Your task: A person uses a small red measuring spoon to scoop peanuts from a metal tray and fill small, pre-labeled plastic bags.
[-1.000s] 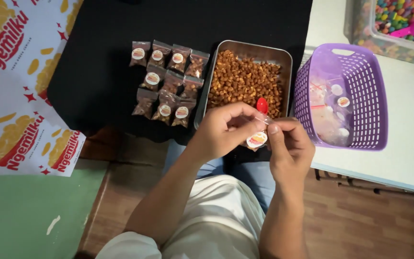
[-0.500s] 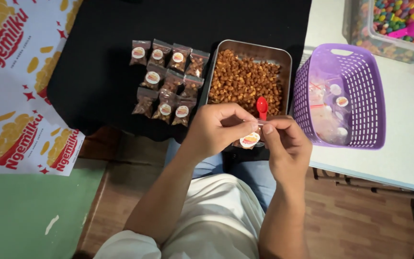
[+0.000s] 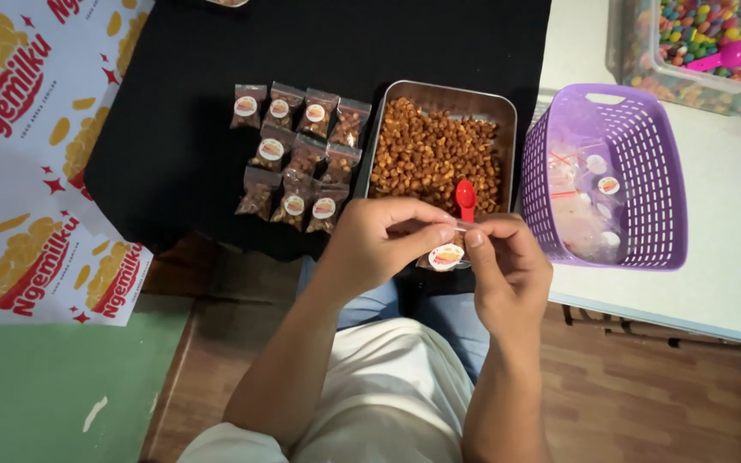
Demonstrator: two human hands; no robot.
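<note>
- Both hands form the grip: the left hand [image 3: 379, 244] and the right hand [image 3: 508, 270] are closed on one small clear pouch [image 3: 443, 249], pinching its upper edge between thumbs and fingertips.
- Pouch orientation: the upper edge, its long axis, runs left to right between the two hands; the body hangs toward the near side, with a round sticker facing up.
- Pouch position: between and just below the fingertips, at the near edge of the black desk [image 3: 173, 129], just near of the metal tray [image 3: 508, 107].
- Count, tray: one, filled with brown coated nuts; one red spoon [image 3: 466, 199] lies in it, handle pointing near.
- Count, filled pouches [image 3: 298, 154]: about eleven, in three rows left of the tray, each with a round sticker.
- Count, purple basket [image 3: 645, 137]: one, on the white desk to the right, holding empty pouches with stickers.
- One clear tub of coloured sweets [image 3: 688, 43] stands far right.
</note>
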